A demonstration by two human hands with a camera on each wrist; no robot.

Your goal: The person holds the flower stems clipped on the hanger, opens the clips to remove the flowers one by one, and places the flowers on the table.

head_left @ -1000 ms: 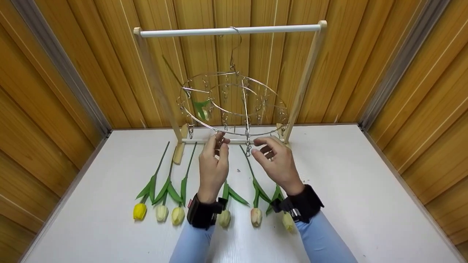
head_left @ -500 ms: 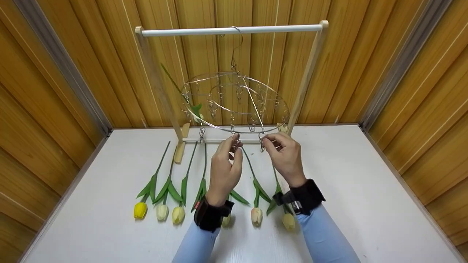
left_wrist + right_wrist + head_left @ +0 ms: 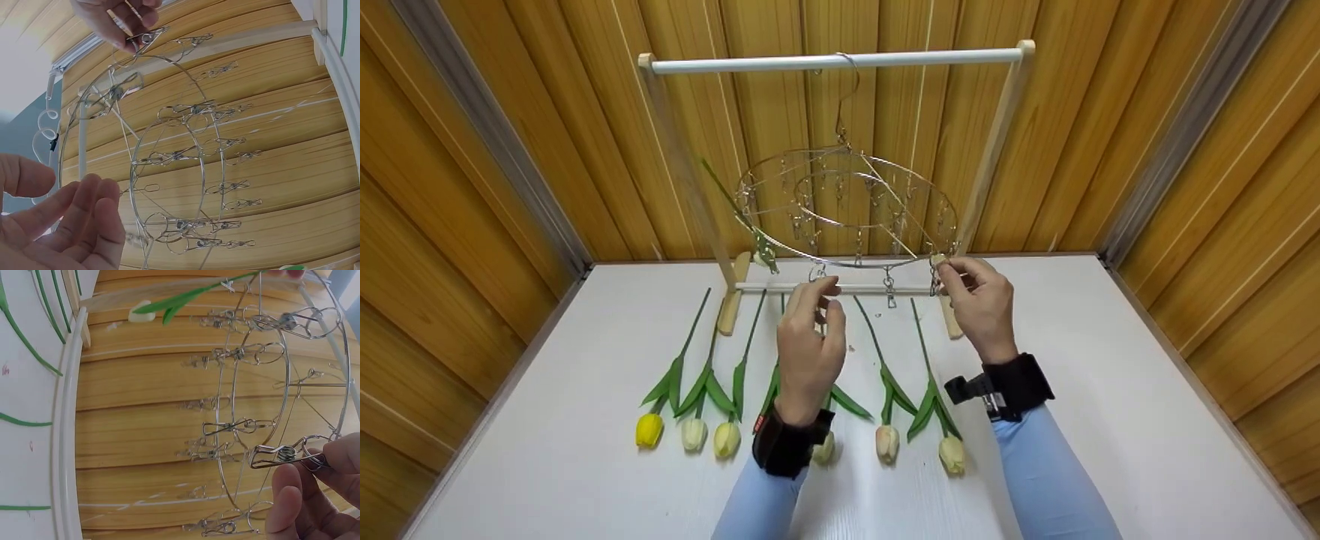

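A round metal clip hanger with two wire rings hangs by its hook from the rack's white bar. At the ring's front right, my right hand pinches a metal clip at its small ring end. Nearest my left hand is another dangling clip at the front rim; the left fingers are loosely bent, thumb apart, holding nothing in the left wrist view. A tulip with green leaves is clipped at the ring's left side, its bloom hanging down and its stem slanting up leftward.
Several artificial tulips lie in a row on the white table, including a yellow one at the left and a pale one at the right. The wooden rack stands before a wood-panelled wall.
The hanger has turned, bringing the clipped tulip lower and nearer on the left. My right hand has taken hold of a clip and moved right with it. My left hand has let go of a clip.
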